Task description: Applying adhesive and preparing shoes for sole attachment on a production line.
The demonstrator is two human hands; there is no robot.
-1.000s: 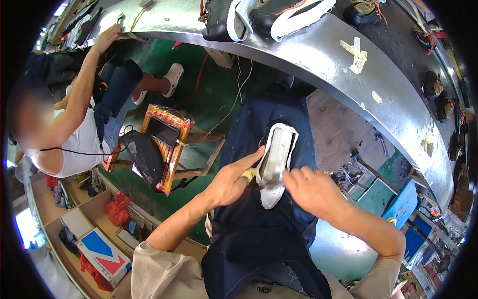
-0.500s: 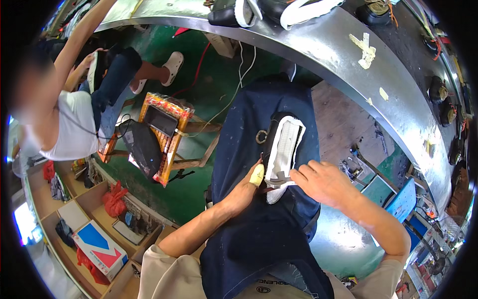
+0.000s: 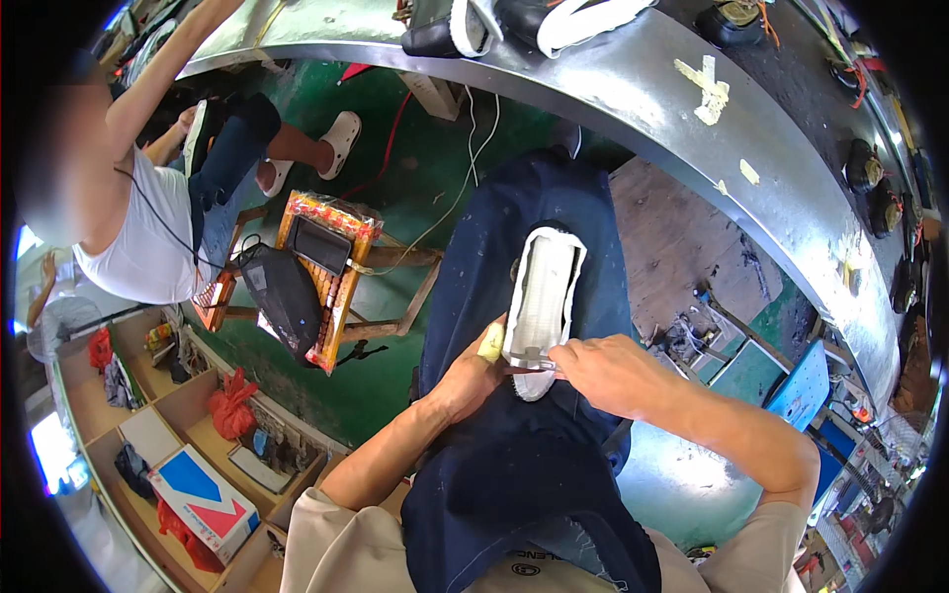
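Note:
An upturned shoe (image 3: 542, 287) lies lengthwise on my lap over a dark blue apron (image 3: 494, 237). Its long white underside faces up, bordered by a raised white edge. My left hand (image 3: 469, 381) grips the shoe's near left side; the thumb wears a yellow cover (image 3: 491, 342). From the right, my right hand (image 3: 613, 374) is closed on a grey metal hand tool (image 3: 532, 359), whose exact kind is hard to make out. The tool lies across the near end of the shoe, where a white flap (image 3: 532, 385) sticks out toward me.
A curved metal bench (image 3: 643, 94) with several shoes arcs across the far side and right. To the left stand a wooden stool (image 3: 341, 296) holding a black bag (image 3: 277, 292), and a compartmented wooden box (image 3: 188, 425). A seated person in a white top (image 3: 138, 237) holds a shoe.
The shoe has shifted slightly left and rolled, so its white underside faces up more squarely. My right hand has moved left with the tool, which now lies flatter across the near end.

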